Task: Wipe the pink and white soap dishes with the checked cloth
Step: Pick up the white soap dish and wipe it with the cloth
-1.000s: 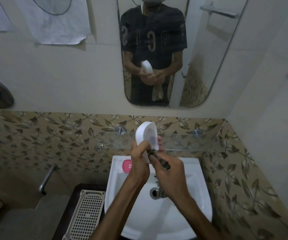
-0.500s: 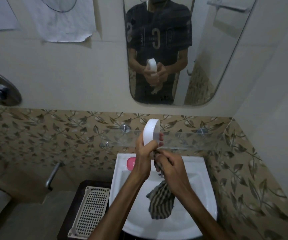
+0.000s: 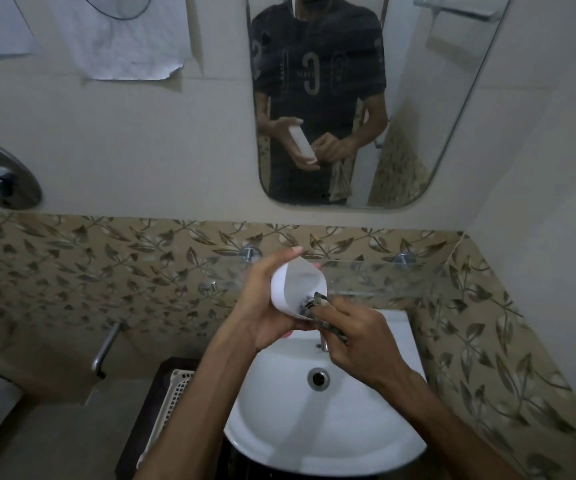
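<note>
My left hand [image 3: 262, 306] grips the white soap dish [image 3: 295, 284] above the back of the washbasin, its hollow side turned toward me. My right hand [image 3: 355, 336] pinches the checked cloth [image 3: 317, 304], bunched up, and presses it into the lower part of the dish. Most of the cloth is hidden under my right hand. Only a sliver of the pink soap dish [image 3: 286, 335] shows below my left hand on the basin's back ledge.
The white washbasin [image 3: 279, 427] with its drain [image 3: 318, 377] lies below my hands. A glass shelf [image 3: 383, 275] runs along the leaf-patterned tiles behind them. A mirror [image 3: 418, 133] hangs above. A white perforated basket [image 3: 175, 393] stands left of the basin, past it a metal handle [image 3: 106, 344].
The dish has turned from edge-on to hollow side facing me. The cloth that hung down over the basin is now bunched in my right hand inside the dish. The camera view shifted left.
</note>
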